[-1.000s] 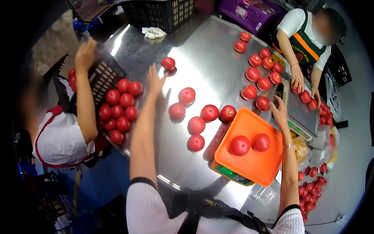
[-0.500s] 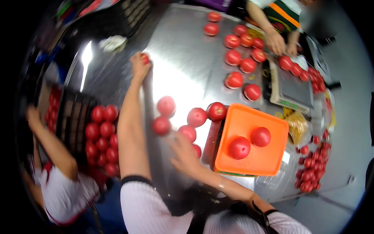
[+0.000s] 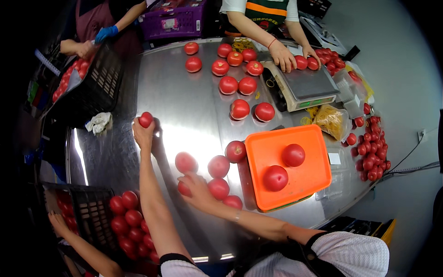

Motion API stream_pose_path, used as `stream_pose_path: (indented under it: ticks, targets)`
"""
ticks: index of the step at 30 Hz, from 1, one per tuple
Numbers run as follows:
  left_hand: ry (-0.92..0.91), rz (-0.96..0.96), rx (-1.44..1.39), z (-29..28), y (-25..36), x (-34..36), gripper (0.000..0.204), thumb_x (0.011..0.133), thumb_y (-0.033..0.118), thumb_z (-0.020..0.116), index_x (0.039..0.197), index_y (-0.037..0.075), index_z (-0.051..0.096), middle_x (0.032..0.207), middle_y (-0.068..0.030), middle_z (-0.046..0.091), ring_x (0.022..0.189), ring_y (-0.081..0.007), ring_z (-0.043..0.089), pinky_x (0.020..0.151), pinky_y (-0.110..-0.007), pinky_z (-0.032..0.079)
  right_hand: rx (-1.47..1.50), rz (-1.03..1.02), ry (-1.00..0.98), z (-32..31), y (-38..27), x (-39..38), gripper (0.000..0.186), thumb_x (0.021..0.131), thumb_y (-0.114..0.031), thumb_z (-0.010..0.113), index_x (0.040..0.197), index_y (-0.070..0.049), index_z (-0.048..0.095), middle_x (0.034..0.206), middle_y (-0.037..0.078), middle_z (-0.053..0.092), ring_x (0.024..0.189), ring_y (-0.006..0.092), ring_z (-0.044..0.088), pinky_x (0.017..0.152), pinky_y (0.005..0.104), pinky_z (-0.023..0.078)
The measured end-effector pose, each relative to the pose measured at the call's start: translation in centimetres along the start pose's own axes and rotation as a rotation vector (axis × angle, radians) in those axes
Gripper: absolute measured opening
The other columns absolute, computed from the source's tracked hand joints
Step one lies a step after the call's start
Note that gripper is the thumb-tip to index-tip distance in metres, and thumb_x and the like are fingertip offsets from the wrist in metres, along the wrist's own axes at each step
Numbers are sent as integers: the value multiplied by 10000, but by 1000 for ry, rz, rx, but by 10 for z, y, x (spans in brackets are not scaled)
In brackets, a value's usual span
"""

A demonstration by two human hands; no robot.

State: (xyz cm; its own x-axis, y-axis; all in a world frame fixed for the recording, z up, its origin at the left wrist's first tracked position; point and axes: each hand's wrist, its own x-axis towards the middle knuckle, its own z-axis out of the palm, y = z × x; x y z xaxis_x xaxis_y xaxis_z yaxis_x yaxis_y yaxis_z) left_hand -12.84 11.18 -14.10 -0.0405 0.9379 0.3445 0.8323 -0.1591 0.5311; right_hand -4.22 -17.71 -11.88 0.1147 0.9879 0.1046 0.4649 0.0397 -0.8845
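My left hand [image 3: 143, 134] is stretched out over the metal table, with a red tomato [image 3: 146, 120] gripped in its fingers. My right hand [image 3: 199, 192] curls round another tomato [image 3: 184, 188], which it partly hides. Close to this hand lie several loose tomatoes, among them a glare-washed one [image 3: 186, 162] just beyond its fingers and another [image 3: 218, 189] beside it. To the right, an orange tray [image 3: 302, 196] carries two large tomatoes [image 3: 275, 178].
Across the table, a co-worker's hands [image 3: 283, 56] hold tomatoes on a weighing scale [image 3: 310, 87]. A gloved person handles a black crate [image 3: 99, 87] at far left. Another crate [image 3: 92, 210] stands near left. A cloth [image 3: 98, 123], bagged rubber bands [image 3: 333, 121] and piled tomatoes [image 3: 373, 150] lie about.
The view has shifted, bringing more of the far side into sight. My left hand still holds its tomato. My right hand, blurred before, has closed round a tomato at the loose group's left.
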Motion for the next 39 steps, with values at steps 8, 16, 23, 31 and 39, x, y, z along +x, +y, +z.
stream_pose_path:
  ticks: [8, 16, 23, 31, 39]
  targets:
    - [-851, -204, -723, 60, 66, -46, 573, 863, 449, 593, 1151, -45, 564, 1037, -201, 638, 974, -262, 610, 829, -339, 473, 269, 106, -79, -120, -64, -66, 625, 764, -221, 735, 1290, -60, 437, 1264, 161, 449, 1199, 307, 459, 980, 383, 412]
    - [-787, 113, -8, 21, 124, -73, 716, 869, 645, 389, 1203, 38, 570, 1017, -230, 653, 885, -349, 656, 855, -443, 469, -461, 87, 175, -275, -37, -142, 623, 706, -202, 755, 1258, -86, 490, 1254, 167, 451, 1148, 357, 471, 922, 421, 460]
    - [-344, 103, -186, -20, 77, -134, 524, 933, 356, 515, 1308, -7, 467, 1235, -258, 521, 1166, -394, 487, 1000, -424, 390, -606, 66, 179, -293, 14, -153, 713, 703, -214, 762, 1335, -135, 442, 1279, 168, 435, 1110, 375, 480, 929, 443, 456]
    - [-4, -170, -326, -147, 17, -300, 454, 901, 227, 598, 1277, 2, 480, 1206, -184, 569, 995, -270, 594, 863, -366, 470, -352, 31, 438, -365, 43, -223, 600, 797, -165, 718, 1305, -8, 438, 1232, 181, 510, 1083, 308, 540, 870, 377, 467]
    - [-61, -173, -455, -185, 131, -361, 526, 875, 159, 639, 1338, 43, 418, 1248, -158, 529, 1025, -227, 571, 857, -335, 476, -232, -36, 387, -387, 58, -234, 490, 838, -134, 668, 1270, -14, 470, 1248, 159, 499, 1090, 289, 541, 874, 381, 467]
